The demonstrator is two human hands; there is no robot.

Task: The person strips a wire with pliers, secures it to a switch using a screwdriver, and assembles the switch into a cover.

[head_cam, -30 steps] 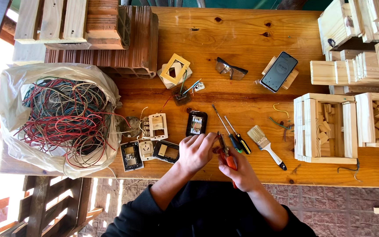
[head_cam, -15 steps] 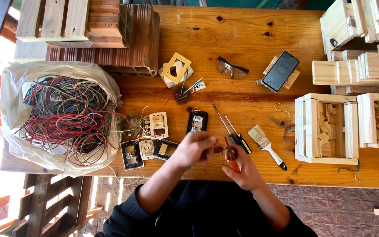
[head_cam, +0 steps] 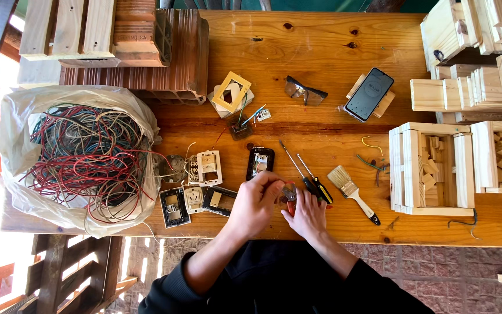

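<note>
Red-handled pliers (head_cam: 289,197) sit between both hands at the near edge of the tabletop (head_cam: 321,52), at 6 o'clock. Going down in size: a plastic bag of tangled wires (head_cam: 79,157) lies at 9 o'clock, a small wooden crate (head_cam: 431,168) at 3 o'clock. The left hand (head_cam: 254,203) and right hand (head_cam: 304,212) are close together, fingers curled about the pliers. Two screwdrivers (head_cam: 306,174) and a paintbrush (head_cam: 352,192) lie just beside them.
</note>
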